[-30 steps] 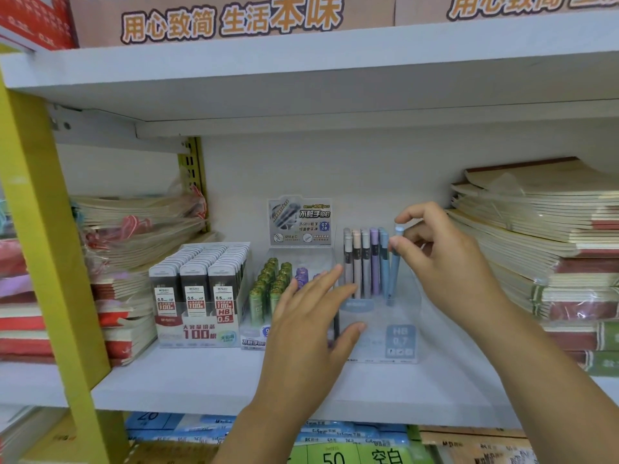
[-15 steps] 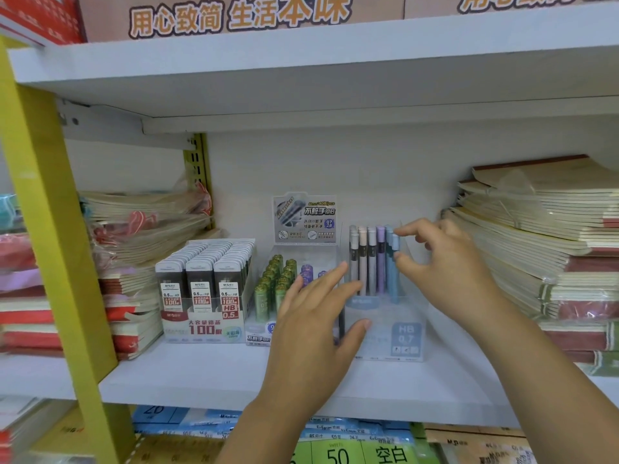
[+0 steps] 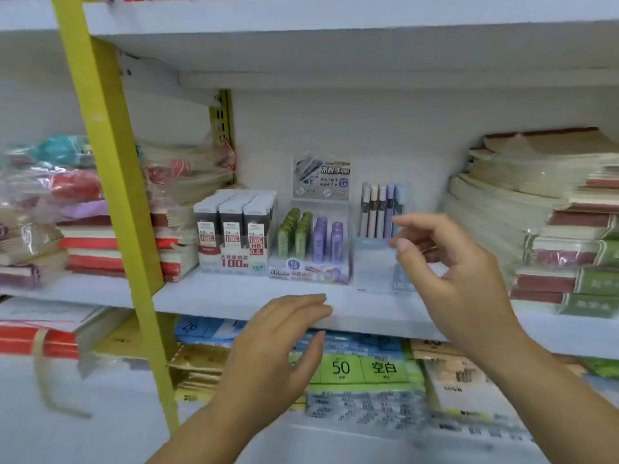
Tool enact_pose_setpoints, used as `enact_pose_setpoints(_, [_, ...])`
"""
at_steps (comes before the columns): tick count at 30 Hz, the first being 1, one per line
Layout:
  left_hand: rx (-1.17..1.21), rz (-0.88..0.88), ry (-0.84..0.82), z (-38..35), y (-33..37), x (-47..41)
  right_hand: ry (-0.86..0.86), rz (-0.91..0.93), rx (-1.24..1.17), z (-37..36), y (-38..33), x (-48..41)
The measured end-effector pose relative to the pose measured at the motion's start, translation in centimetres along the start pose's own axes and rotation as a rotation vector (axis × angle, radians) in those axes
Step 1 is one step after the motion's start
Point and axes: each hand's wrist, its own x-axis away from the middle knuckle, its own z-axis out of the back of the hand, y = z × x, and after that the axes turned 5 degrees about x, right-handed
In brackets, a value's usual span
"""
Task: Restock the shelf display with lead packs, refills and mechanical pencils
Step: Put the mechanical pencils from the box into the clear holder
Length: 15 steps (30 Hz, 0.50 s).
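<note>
A white shelf point(image 3: 234, 296) is seen inside a store rack, framed by a yellow upright point(image 3: 110, 182) on the left and an upper shelf point(image 3: 301, 38) above. Three displays are lined up on it against the back wall: a box of lead packs point(image 3: 234, 236), just beside it a clear case of green and purple refills point(image 3: 311, 242), then mechanical pencils point(image 3: 382, 209) stood upright in a clear holder point(image 3: 371, 262). Wrapped notebook stacks point(image 3: 536, 212) are piled at both ends.

The left grip point(image 3: 278, 343) is held flat with fingers straight at the shelf's front edge, grasping nothing; whether it touches the edge cannot be told. The right grip point(image 3: 445, 262) is raised in front of the holder, fingers loosely curled and released, nothing held.

The holder's right part is hidden by the right grip. The paper packs point(image 3: 361, 366) on the lower shelf are partly covered by the arms and blurred, and most label print cannot be read.
</note>
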Motion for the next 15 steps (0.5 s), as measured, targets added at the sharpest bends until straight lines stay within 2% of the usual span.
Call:
enact_pose_setpoints(3, [0.04,0.135,-0.059,0.1,0.1,7.5,-0.183,-0.131,-0.093,-3.5,0.0,8.4])
enact_pose_setpoints(7, [0.064,0.612,-0.376,-1.6,-1.3,18.2,-0.582,-0.523,-0.115,-9.4,2.9,20.1])
enact_pose_setpoints(10, [0.159,1.012,-0.561,-3.4,-2.9,25.1,-0.797,-0.744,-0.065,-13.0,6.3,27.8])
enact_pose_setpoints(13, [0.233,1.279,-0.699,-5.4,-3.9,29.8,-1.002,-0.937,0.01,-15.7,9.5,33.1])
enact_pose_setpoints(15, [0.314,1.404,-0.749,-6.8,-4.3,31.9,-1.062,-1.064,0.026,-17.2,11.4,35.5])
